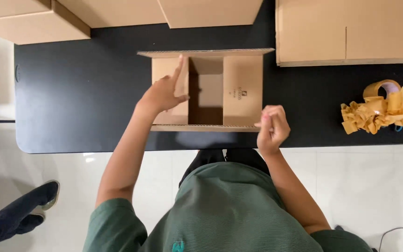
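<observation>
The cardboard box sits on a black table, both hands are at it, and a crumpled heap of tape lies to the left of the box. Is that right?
Not quite. In the head view, the crumpled tape heap lies to the right of the cardboard box, not the left. The rest holds: the box sits on the black table, with the left hand and right hand at it.

Single head-worn view, looks straight down from above the person's own green-shirted torso (229, 210). Top of frame faces away from the body. Medium-close range: both forearms fill the middle, the black rounded-corner tabletop (80, 93) spans the upper half, white tiled floor (364, 186) the lower. No second view, so nothing shared.
</observation>
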